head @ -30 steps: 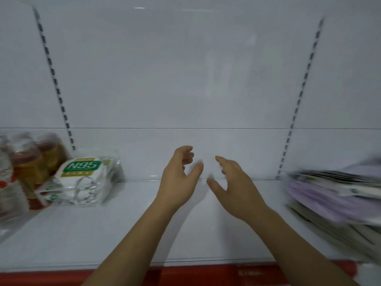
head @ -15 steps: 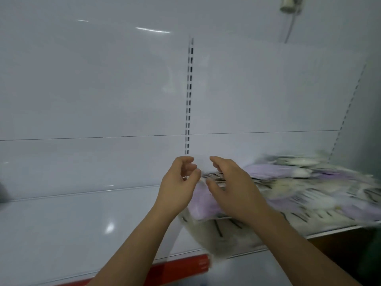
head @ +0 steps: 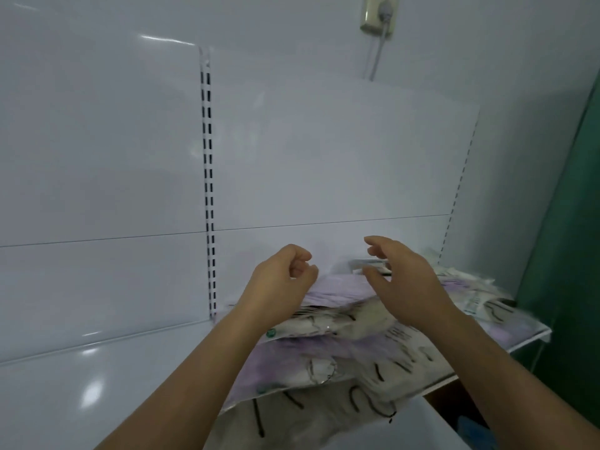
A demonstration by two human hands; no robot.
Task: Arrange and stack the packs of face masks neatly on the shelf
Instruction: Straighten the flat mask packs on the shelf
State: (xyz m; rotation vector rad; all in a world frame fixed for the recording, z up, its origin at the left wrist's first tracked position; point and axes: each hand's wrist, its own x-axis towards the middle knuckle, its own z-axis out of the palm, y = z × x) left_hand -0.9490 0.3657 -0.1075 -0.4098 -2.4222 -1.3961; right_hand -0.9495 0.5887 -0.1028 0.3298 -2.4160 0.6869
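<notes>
Both arms reached up from the bottom of the frame. The left hand (head: 281,280) and right hand (head: 401,280) hung loosely curled over the masks (head: 337,339), holding nothing. The masks lay piled on the shelf (head: 81,378) at lower right.

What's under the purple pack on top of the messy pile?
Under the purple pack lies a whitish pack with dark ear loops, then another purple one. The hands hide parts of the pile, and the bottom packs cannot be counted.

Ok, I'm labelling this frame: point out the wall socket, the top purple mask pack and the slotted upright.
wall socket (head: 376,15), head view, its cream faceplate.
top purple mask pack (head: 337,289), head view, its upper face.
slotted upright (head: 207,177), head view, mid-height.
</notes>
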